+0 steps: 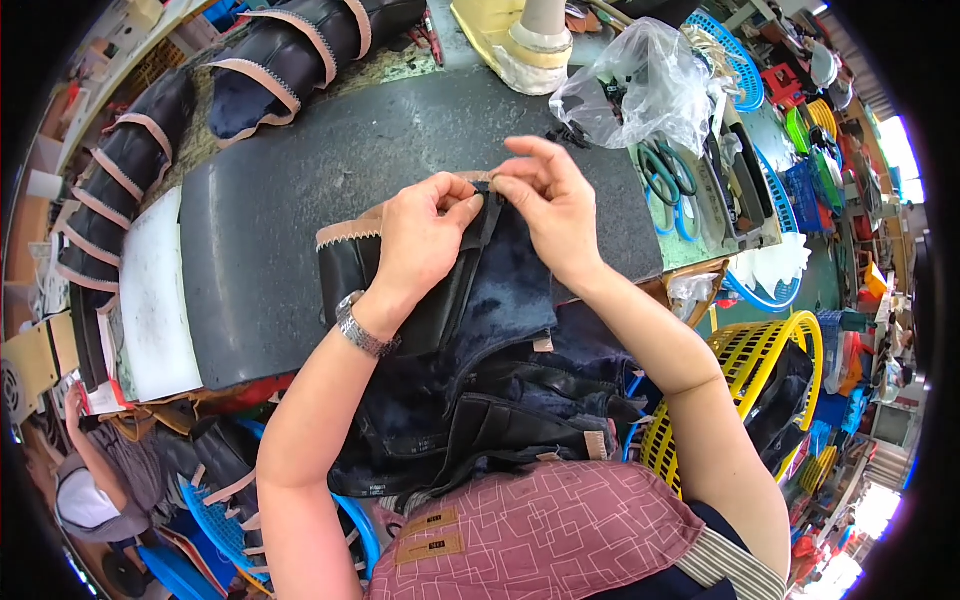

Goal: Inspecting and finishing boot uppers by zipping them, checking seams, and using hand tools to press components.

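Left hand [420, 240] and right hand [545, 205] both pinching the top edge of the dark boot upper [490, 330] – it lies on the counter [300, 200], draped toward the lap. Risk: uneven pull – tan trim [350, 232] could skew or slip.

We see a dark navy boot upper [500, 300] with tan edge trim, lying flat, its top pointing to 12 o'clock.

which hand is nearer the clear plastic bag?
Right. The right hand pinches the top edge of the dark boot upper just below-left of the clear plastic bag; the left hand grips the same edge farther left, apart from the bag.
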Demonstrator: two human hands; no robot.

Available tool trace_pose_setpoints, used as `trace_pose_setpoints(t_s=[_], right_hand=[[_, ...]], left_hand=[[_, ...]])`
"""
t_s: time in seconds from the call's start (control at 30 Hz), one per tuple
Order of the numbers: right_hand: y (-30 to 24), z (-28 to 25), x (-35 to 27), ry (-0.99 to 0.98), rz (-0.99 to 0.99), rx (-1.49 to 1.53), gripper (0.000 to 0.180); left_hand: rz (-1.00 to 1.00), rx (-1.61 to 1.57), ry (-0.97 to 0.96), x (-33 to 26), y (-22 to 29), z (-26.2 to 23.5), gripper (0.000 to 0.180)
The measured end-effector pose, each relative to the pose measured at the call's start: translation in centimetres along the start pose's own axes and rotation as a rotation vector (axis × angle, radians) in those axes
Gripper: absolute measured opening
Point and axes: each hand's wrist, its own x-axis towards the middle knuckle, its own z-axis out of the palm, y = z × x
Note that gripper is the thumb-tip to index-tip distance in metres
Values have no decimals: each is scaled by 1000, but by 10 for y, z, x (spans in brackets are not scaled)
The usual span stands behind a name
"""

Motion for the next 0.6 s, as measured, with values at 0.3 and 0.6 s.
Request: trace_pose_setpoints(t_s=[0.3, 0.6], right_hand=[[2, 7, 9, -20, 58, 81, 34], [0, 2, 2, -36, -322, -331, 29]], left_hand=[[-29, 46, -18, -3, 4, -3, 13], [-40, 45, -47, -2, 9, -1, 14]])
